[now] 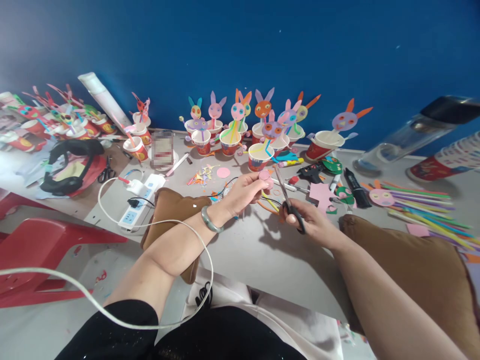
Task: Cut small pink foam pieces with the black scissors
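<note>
Between the thumb and fingers of my left hand (247,191) is a small pink paper piece (265,179), round at its top. My right hand (313,220) grips black-handled scissors (294,209), whose blades point up and away, just right of the pink piece and apart from it. Behind my hands stand several paper cups (260,156) with rabbit-like paper heads on coloured stems. A pink paper circle (223,172) lies on the table beyond my left wrist. Past the scissors rests a cut pink paper sheet (320,195).
A white cable crosses over my left forearm to a power strip (140,202). Brown cushions (408,265) lie on both sides. At right are coloured strips (431,200), a black marker (357,187), a glue gun (312,171) and a clear bottle (405,135). Paper scraps (202,176) litter the left-centre.
</note>
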Demonstrator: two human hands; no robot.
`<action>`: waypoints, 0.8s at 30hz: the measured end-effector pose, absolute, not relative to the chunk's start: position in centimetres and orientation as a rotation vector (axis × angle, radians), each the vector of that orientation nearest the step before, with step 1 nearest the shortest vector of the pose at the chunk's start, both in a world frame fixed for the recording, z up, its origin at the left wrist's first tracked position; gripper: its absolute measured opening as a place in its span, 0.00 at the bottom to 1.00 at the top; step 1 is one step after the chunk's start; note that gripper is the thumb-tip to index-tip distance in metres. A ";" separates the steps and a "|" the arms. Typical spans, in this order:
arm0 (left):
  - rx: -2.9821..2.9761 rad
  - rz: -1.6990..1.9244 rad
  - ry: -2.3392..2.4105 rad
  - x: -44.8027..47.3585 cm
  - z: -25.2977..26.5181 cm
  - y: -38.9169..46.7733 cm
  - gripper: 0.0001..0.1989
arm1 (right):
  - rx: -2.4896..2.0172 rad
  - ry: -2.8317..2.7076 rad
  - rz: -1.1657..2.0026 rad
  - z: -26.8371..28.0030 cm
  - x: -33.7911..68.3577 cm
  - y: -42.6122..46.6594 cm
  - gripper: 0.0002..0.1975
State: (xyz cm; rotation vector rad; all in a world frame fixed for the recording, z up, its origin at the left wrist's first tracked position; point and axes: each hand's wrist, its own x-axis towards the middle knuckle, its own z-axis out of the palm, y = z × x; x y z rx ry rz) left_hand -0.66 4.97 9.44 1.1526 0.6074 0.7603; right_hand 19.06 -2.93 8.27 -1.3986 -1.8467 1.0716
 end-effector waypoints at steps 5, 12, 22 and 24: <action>1.192 0.781 0.605 -0.6 9.3 5.1 0.08 | -1.396 -1.902 1.096 8.5 19.2 -3.1 0.32; 1.231 0.759 0.619 -0.6 9.4 5.0 0.08 | -1.382 -1.930 1.119 8.6 19.0 -3.1 0.32; 1.282 0.740 0.600 -0.6 9.0 5.0 0.06 | -1.357 -1.922 1.163 8.4 19.1 -3.1 0.32; 1.286 0.741 0.590 -0.6 9.0 5.0 0.06 | -1.365 -1.918 1.167 8.4 19.1 -3.1 0.32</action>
